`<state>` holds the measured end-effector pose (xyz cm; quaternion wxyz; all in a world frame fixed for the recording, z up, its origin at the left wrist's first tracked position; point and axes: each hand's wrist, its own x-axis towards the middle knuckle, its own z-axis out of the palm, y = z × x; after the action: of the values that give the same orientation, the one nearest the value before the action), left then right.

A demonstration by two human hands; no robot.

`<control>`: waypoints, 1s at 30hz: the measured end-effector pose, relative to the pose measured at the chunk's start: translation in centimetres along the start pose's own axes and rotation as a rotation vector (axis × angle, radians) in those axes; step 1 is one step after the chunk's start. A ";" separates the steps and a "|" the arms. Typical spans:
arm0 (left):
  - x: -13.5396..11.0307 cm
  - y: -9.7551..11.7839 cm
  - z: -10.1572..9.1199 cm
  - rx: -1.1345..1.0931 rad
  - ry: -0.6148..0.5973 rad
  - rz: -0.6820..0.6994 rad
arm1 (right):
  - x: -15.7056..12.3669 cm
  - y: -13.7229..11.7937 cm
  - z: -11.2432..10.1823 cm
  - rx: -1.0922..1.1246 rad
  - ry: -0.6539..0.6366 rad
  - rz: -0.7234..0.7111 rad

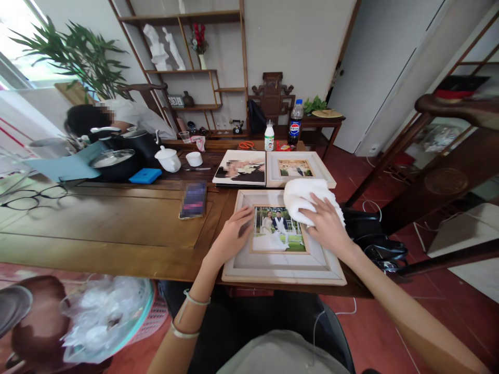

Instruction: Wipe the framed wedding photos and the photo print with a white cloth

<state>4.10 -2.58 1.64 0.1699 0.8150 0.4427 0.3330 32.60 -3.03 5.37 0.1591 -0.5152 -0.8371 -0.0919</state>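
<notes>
Far L, a basket [150,306] w/ clear plastic bags in it sits below the desk [117,223]; beyond, a person [136,114] in white bends low behind a black pot [117,163]. Next, on the desk: blue pad [145,175], white teapot [168,159], phone [194,200] lying flat (screen blurred), small white cup [194,159].

L hand [235,234]: fingers a bit apart, laid on the L side of the frame [268,266], tips close to the photo [278,231].

Frame lies flat, face up, at the desk's near edge, btwn both hands. Approx. rectangular: pale wood outer edge, wide off-white inner border w/ joint lines running to the corners, thin tan lip round the photo. A brighter strip of light crosses the lower border. Photo: 2 ppl, 1 in a long white gown, 1 in white w/ dark vest, green lawn & trees behind.

Just behind it: album [241,169] w/ blurred cover, then a 2nd frame [325,174], similar pale border, smaller pic. Behind those, a milk bottle [268,137] & a cola bottle [295,124], both upright.

Cloth [306,197], white, thick, bunched, hides the frame's upper R corner. R hand [325,221] on top of it, fingers spread; can't see whether it's pinching or only pressing. Far R, dark wooden chair [448,171].
</notes>
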 end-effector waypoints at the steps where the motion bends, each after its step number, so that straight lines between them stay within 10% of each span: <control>1: 0.0 0.0 0.0 -0.007 -0.008 0.006 | 0.1 -0.2 0.3 0.002 0.007 -0.005; 14: 0.1 0.3 -0.2 -0.008 -0.016 0.006 | -7.9 -7.3 -7.5 0.255 -0.331 -0.205; 24: 0.1 0.4 -0.4 -0.032 -0.020 -0.018 | 0.8 0.0 -1.8 -0.148 -0.081 0.134; 30: 0.1 0.4 -0.3 -0.029 -0.011 -0.020 | -0.1 -2.8 -1.4 -0.092 -0.131 -0.053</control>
<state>4.18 -2.66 2.11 0.1875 0.8098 0.4452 0.3331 30.41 -4.79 6.70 0.0776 -0.5044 -0.8541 -0.1003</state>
